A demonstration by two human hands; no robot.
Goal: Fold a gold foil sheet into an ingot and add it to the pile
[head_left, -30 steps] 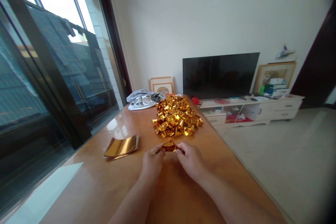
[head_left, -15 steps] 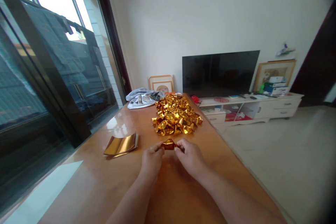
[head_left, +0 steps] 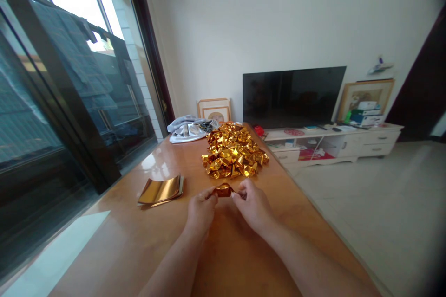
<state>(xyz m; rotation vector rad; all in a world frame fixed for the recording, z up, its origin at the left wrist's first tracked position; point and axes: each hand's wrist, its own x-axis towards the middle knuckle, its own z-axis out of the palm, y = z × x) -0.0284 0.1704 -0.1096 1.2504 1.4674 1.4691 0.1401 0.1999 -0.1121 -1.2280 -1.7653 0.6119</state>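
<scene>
A folded gold foil paper ingot (head_left: 224, 190) is held above the wooden table (head_left: 223, 260), stretched between my two hands. My left hand (head_left: 202, 206) pinches its left end, fingers closed. At the other end, my right hand (head_left: 252, 202) grips the pointed tip between thumb and fingers. Just beyond lies a heap of shiny gold folded paper ingots (head_left: 235, 153). To the left of my left hand rests a stack of flat gold foil sheets (head_left: 161, 190), their edges slightly curled.
Crumpled grey and white cloth (head_left: 188, 130) lies at the table's far left end. A pale sheet (head_left: 62, 250) covers the near left corner. Beyond the table's right edge, a low white cabinet (head_left: 348, 144) stands below a television (head_left: 292, 96). Glass sliding doors (head_left: 69, 79) run along the left.
The right hand's fingers have shifted slightly at the ingot's right tip. The left hand keeps its pinch, and the heap and the stack look unchanged.
</scene>
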